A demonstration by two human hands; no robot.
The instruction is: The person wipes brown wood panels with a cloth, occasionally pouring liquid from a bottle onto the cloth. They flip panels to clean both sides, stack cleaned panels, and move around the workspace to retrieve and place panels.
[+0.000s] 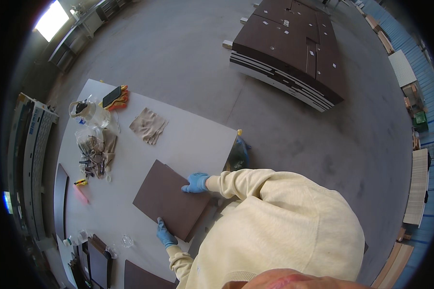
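Observation:
On the pale table (123, 190) lies a short stack of flat, dark brown boards (171, 195), its sheets slightly out of line with each other. My left hand (166, 234), in a blue glove, grips the near left edge of the top board, thumb against its face. At the opposite edge my right hand (196, 183), gloved in blue too, holds the same board; some of its fingers are hidden. Close to the left forearm rests another brown panel (144, 277).
Beige work gloves (149, 125), a phone (112, 97) on orange gloves, a clear jug (95, 114) and a bagged glove bundle (97, 149) lie farther up the table. Narrow brown pieces (100, 262) and a plastic bottle (77, 238) sit at the left. A large panel stack (284, 48) stands beyond.

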